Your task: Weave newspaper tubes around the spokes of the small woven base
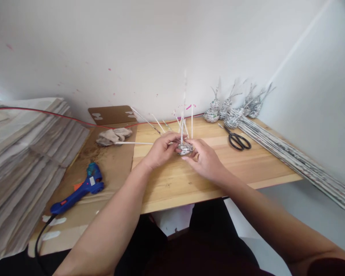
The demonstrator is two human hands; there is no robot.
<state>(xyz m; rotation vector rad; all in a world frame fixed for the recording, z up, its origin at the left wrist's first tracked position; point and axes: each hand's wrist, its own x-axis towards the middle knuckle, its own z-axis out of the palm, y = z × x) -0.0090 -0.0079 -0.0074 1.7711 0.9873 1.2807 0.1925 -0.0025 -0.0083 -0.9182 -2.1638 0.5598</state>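
A small woven newspaper piece sits between my two hands above the wooden table. Paper sticks spread up and out from it, one of them long and pointing left. My left hand is closed on its left side, the fingertips partly hidden behind the sticks. Thumb and fingers of my right hand grip the piece from the right. Its underside is hidden, so I cannot tell whether it touches the table.
Finished woven paper gourds stand along the wall, beside black-handled scissors and a bundle of paper rods. On the left, a blue glue gun lies on cardboard, near a glove-like cloth and stacked newspapers.
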